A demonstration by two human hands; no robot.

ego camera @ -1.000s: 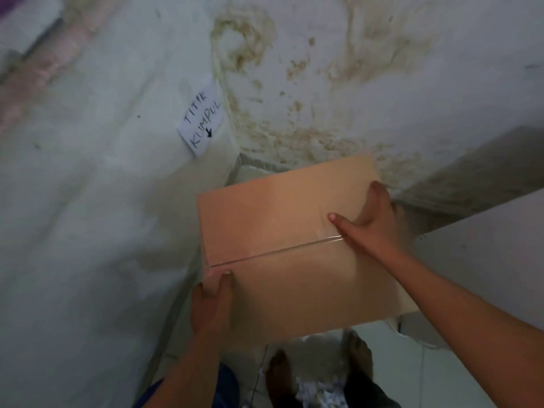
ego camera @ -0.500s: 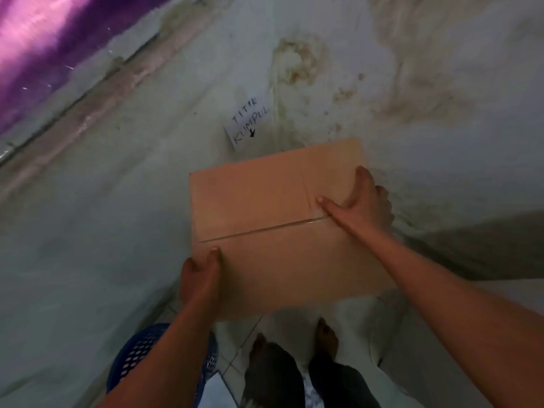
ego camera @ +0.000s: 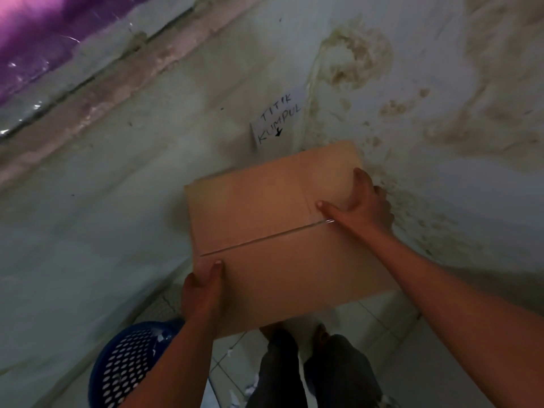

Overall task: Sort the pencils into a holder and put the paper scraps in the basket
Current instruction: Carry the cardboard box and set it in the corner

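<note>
I hold a closed brown cardboard box in front of me, up in a corner of two stained walls. My left hand grips its near left corner with the thumb on top. My right hand grips its right side, thumb and forefinger on the lid. A blue perforated basket stands on the floor at lower left, with white paper scraps in it. More white paper scraps lie on the tiles by my legs. No pencils or holder are in view.
A white paper note reading "TITIK KUMPUL" with a down arrow is stuck on the wall just above the box. My legs stand on white floor tiles below the box. A purple surface shows at the top left.
The view tilted up and shifted, so the basket now shows more fully at lower left. The box stays in both hands, with the same grips, below the note.
</note>
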